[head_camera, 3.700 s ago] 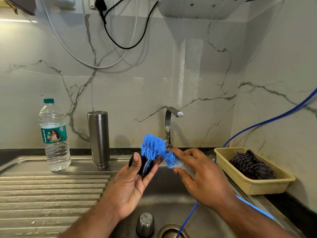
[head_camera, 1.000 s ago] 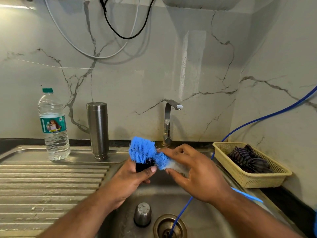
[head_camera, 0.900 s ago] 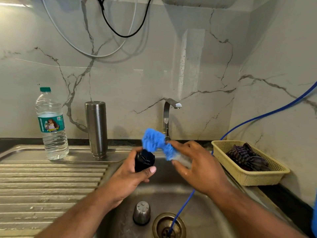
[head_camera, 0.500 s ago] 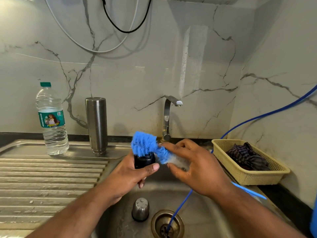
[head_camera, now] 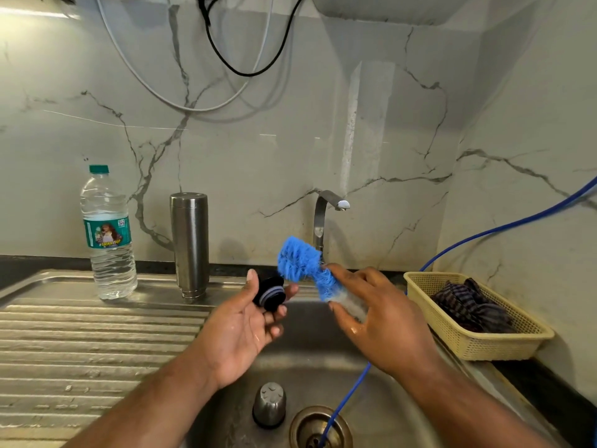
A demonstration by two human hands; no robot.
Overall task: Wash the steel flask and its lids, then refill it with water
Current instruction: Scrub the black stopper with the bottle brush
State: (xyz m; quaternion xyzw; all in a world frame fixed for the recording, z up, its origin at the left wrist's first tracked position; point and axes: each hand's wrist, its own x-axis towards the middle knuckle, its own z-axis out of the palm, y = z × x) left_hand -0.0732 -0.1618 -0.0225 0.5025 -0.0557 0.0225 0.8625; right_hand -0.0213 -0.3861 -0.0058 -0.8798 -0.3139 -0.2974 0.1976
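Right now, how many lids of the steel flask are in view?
2. The black inner lid is held in the left hand over the sink; the steel outer cap stands inside it beside the drain. None looks hidden, though the arms cover part of the sink.

A: The hands?
B: Left hand (head_camera: pixel 239 331) holds a black lid (head_camera: pixel 269 294), right hand (head_camera: pixel 384 328) grips a blue brush (head_camera: pixel 300 263) beside it.
A: Flask (head_camera: pixel 189 244)?
B: Upright on the drainboard (head_camera: pixel 97 334); steel cap (head_camera: pixel 269 404) in the sink (head_camera: pixel 323 350).
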